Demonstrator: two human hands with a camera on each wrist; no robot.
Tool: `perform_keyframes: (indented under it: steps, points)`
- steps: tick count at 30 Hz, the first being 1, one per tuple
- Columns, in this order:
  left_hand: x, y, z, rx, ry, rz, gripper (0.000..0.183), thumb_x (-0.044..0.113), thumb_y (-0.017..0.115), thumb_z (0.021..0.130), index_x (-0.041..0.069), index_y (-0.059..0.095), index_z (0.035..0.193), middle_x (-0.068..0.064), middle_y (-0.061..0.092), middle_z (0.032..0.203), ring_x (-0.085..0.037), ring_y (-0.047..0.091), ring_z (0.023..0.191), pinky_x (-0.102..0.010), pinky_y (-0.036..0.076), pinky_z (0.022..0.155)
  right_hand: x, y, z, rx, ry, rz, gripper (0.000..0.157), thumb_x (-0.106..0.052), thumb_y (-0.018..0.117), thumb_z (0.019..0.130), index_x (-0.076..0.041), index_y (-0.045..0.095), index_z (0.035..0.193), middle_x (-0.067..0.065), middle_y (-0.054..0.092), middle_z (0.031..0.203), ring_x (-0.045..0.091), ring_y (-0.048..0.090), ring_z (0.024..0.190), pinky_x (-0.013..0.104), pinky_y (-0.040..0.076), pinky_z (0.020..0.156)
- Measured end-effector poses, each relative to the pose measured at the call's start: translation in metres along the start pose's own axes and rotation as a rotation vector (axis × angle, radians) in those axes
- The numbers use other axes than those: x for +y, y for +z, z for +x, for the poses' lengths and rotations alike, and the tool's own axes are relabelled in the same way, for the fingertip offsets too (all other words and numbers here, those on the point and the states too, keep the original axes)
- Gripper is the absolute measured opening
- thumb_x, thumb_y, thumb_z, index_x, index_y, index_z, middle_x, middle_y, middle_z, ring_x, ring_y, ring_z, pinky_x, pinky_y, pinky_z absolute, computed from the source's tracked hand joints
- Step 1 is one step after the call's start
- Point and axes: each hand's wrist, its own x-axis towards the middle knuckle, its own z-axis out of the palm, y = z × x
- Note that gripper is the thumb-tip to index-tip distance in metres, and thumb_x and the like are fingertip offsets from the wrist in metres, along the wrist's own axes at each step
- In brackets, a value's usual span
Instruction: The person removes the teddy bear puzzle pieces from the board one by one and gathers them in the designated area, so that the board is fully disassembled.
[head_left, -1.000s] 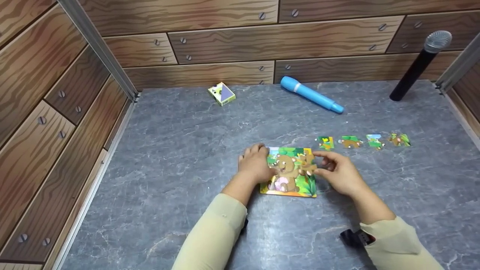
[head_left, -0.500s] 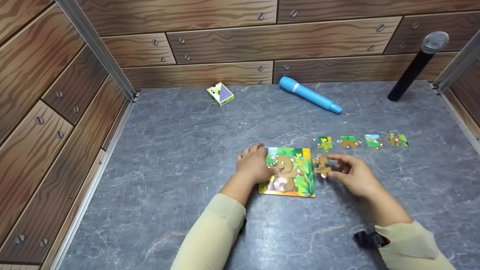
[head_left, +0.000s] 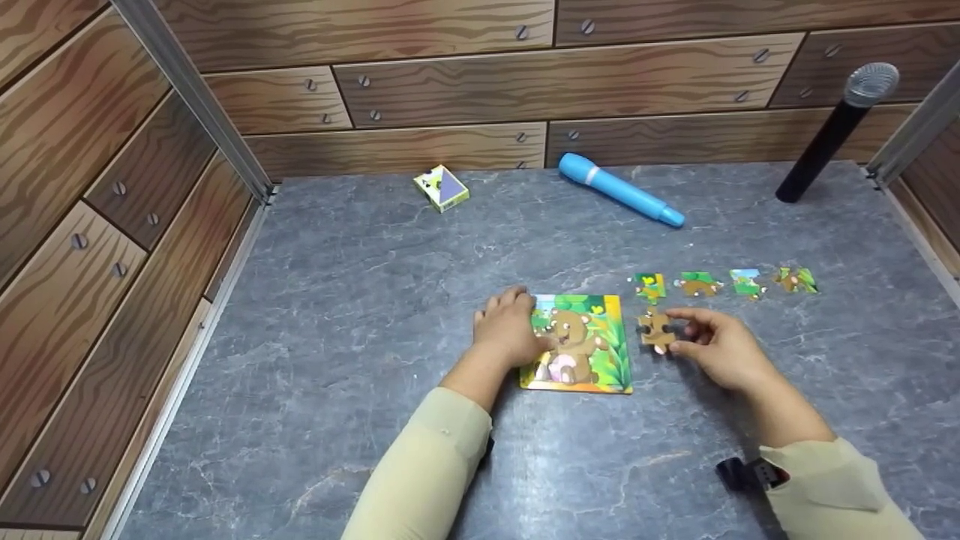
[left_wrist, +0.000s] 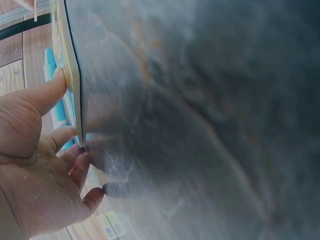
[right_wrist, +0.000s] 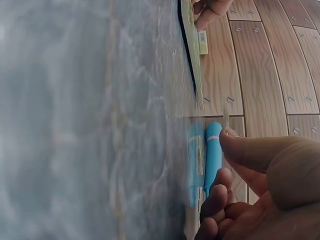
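A square puzzle board (head_left: 581,360) with a brown bear picture lies on the table. My left hand (head_left: 508,328) holds its left side, the thumb over the picture and the fingers at the edge; in the left wrist view the board (left_wrist: 70,60) shows edge-on beside that hand (left_wrist: 45,155). Just right of the board, my right hand (head_left: 716,349) pinches a brown puzzle piece (head_left: 657,331) between thumb and fingers. From the right wrist the piece (right_wrist: 226,117) is a thin edge above the thumb. Several loose pieces, one yellow and green (head_left: 649,286), lie in a row behind it.
At the back lie a small yellow and purple box (head_left: 442,187) and a blue microphone-shaped object (head_left: 622,190). A black microphone (head_left: 832,139) stands tilted at the back right. Wood-patterned panels (head_left: 450,90) bound the grey table (head_left: 337,337).
My right hand has moved right, drawing the brown puzzle piece off the right part of the board to just beside it. The left hand has stayed on the board.
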Motion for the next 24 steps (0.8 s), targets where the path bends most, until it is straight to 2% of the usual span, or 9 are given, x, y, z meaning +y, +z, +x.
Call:
perform_keyframes:
  steps: [13,20,24]
  points:
    - [-0.0011,0.0008,0.0001,-0.003,-0.008,-0.017,0.077,0.051,0.078,0.093,0.018,0.052,0.157,-0.001,0.034,0.170,-0.029,0.030,0.155,-0.055,0.023,0.123,0.0067,-0.0002,0.0036,-0.020,0.039,-0.037,0.049,-0.004,0.076,0.096,0.006,0.062,0.142,0.018,0.060,0.105,0.023,0.052,0.082,0.029,0.045,0.062]
    - [-0.0013,0.0007,0.0004,-0.001,-0.007,-0.014,0.076,0.051,0.078,0.093,0.019,0.052,0.157,0.000,0.034,0.170,-0.028,0.030,0.155,-0.053,0.024,0.122,0.0079,0.0007,0.0070,-0.042,0.029,-0.084,0.049,-0.006,0.076,0.096,0.005,0.063,0.141,0.018,0.062,0.106,0.029,0.055,0.093,0.038,0.046,0.076]
    - [-0.0007,0.0009,-0.0001,-0.005,-0.006,-0.009,0.075,0.051,0.077,0.094,0.019,0.052,0.157,0.000,0.035,0.170,-0.028,0.030,0.155,-0.053,0.025,0.122,0.0089,0.0001,0.0075,-0.045,0.014,-0.101,0.049,-0.006,0.077,0.094,0.006,0.063,0.140,0.017,0.062,0.104,0.029,0.056,0.095,0.041,0.046,0.079]
